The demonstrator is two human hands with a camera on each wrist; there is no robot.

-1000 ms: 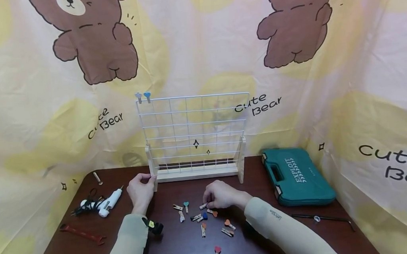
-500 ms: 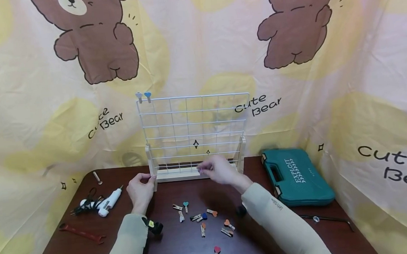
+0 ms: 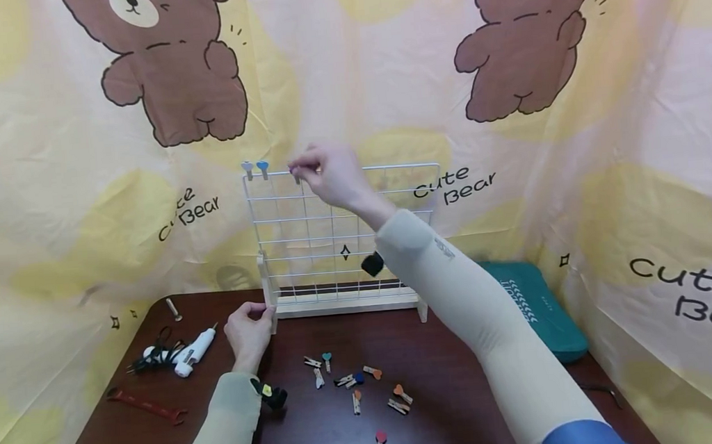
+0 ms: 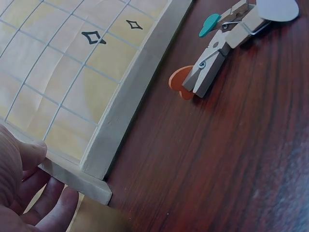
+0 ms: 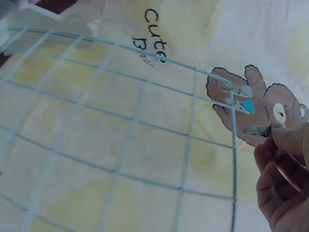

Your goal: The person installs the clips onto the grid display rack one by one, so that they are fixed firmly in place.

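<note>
A white wire grid [image 3: 343,216] stands upright on a wooden base [image 3: 344,308]. Two heart-topped clothespins, one pale [image 3: 248,168] and one blue [image 3: 263,166], are clipped at the left end of its top wire. My right hand [image 3: 333,171] pinches a small wooden clothespin [image 5: 257,130] between thumb and fingers, right at the top wire and to the right of the blue one; its head is mostly covered by the fingertips. My left hand [image 3: 248,331] grips the stand's left wooden side [image 4: 77,180], thumb on one face and fingers behind.
Several loose heart clothespins, including orange [image 3: 373,372] and red [image 3: 381,443] ones, lie on the dark table. At left are a glue gun [image 3: 195,352], a red wrench [image 3: 147,406] and a bolt [image 3: 174,309]. A green case [image 3: 545,311] sits at right, partly behind the right arm.
My right hand picked up a clothespin from the table and carried it up and leftward to the grid's top wire. My left hand stays on the stand.
</note>
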